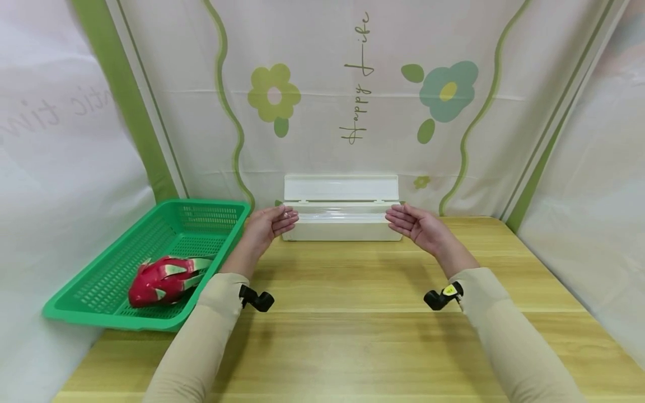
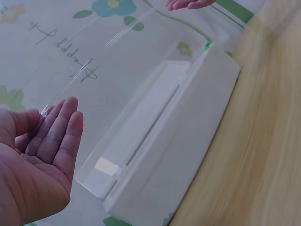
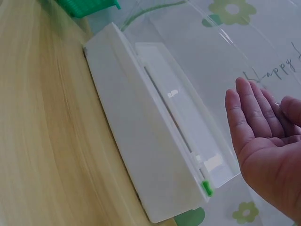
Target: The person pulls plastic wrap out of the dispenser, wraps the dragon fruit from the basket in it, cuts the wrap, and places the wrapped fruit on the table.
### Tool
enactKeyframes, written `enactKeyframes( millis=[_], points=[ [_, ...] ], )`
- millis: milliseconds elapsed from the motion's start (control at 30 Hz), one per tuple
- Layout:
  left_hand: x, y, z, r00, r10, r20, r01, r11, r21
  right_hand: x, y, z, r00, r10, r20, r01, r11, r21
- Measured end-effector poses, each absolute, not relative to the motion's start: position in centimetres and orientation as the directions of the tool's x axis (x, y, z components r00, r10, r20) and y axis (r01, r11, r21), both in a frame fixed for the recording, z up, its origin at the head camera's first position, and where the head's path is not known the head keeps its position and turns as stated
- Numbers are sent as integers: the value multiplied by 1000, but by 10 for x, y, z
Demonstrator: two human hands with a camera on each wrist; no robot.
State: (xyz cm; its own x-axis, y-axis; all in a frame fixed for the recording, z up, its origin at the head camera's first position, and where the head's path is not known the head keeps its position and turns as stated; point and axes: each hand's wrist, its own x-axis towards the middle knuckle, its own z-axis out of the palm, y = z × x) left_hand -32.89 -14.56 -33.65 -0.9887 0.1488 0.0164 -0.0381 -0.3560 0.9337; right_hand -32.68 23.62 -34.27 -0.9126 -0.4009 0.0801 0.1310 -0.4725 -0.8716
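Note:
A long white cling film dispenser (image 1: 342, 232) stands at the back of the table, its lid (image 1: 341, 188) raised. Clear cling film (image 1: 342, 215) stretches up from it between both hands, showing mostly as glints. My left hand (image 1: 267, 225) pinches one corner of the film between thumb and forefinger, the other fingers extended. At the opposite corner, the thumb and forefinger of my right hand (image 1: 425, 228) pinch the film, palm turned inward. A small green slider (image 3: 207, 188) sits at the dispenser's right end.
On the left lies a green plastic basket (image 1: 116, 321) with a red dragon fruit (image 1: 166, 280) in it. Wood-patterned table (image 1: 347, 347) spreads in front of the dispenser. A printed fabric curtain (image 1: 322, 151) hangs close behind, with more fabric at both sides.

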Motion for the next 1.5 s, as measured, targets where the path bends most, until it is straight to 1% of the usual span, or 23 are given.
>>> enactKeyframes(
  millis=[133, 433, 833, 1133, 1500],
  points=[
    [-323, -145, -329, -991, 132, 29, -22, -365, 931, -323, 236, -335, -909, -406, 98, 119, -477, -871],
    [-309, -146, -315, -987, 147, 59, -6, -404, 915, -310, 237, -320, -894, -420, 157, 95, -520, -849],
    [-291, -148, -302, -979, 145, 142, 66, -434, 898, -293, 236, -306, -871, -437, 225, 64, -554, -830],
    [-277, -147, -291, -968, 148, 203, 124, -420, 899, -280, 236, -295, -860, -427, 279, 22, -578, -816],
    [-261, -150, -281, -947, 175, 268, 183, -393, 901, -265, 240, -291, -808, -449, 381, -66, -575, -816]
  ],
)
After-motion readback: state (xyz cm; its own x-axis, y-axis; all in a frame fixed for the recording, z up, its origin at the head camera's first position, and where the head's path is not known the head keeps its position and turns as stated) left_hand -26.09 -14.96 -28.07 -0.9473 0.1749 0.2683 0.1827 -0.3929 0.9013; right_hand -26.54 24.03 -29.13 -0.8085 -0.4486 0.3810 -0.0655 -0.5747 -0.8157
